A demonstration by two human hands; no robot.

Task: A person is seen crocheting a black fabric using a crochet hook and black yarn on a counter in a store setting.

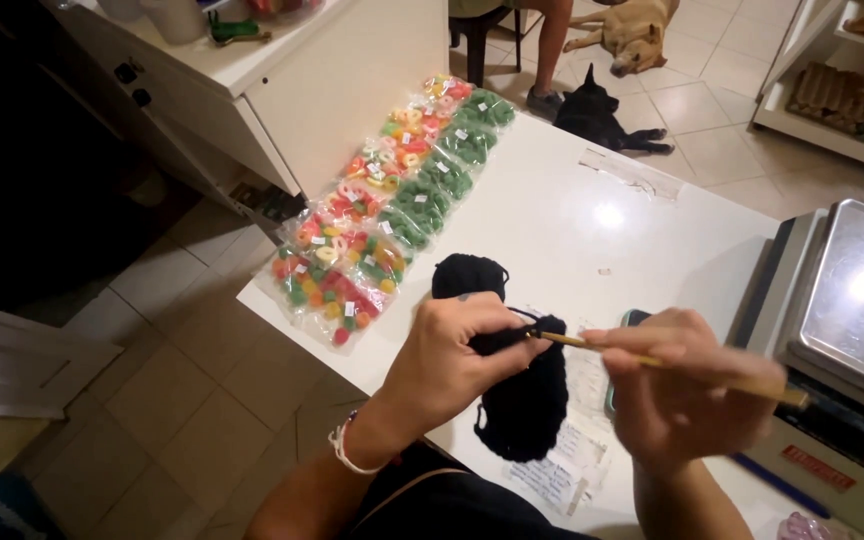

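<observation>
My left hand (457, 352) pinches the top edge of a black crocheted piece (524, 405) that hangs down over the white table (592, 215). My right hand (687, 390) grips a thin wooden crochet hook (652, 360), whose tip meets the black piece by my left fingers. A ball of black yarn (467, 275) lies on the table just beyond my left hand, with a strand running to the work. A white band sits on my left wrist.
Several clear bags of coloured and green candies (392, 200) line the table's left edge. A metal weighing scale (852, 300) stands at the right. Printed papers (562, 475) lie under the work. A black dog (602, 110) and a tan dog (637, 35) lie on the floor beyond.
</observation>
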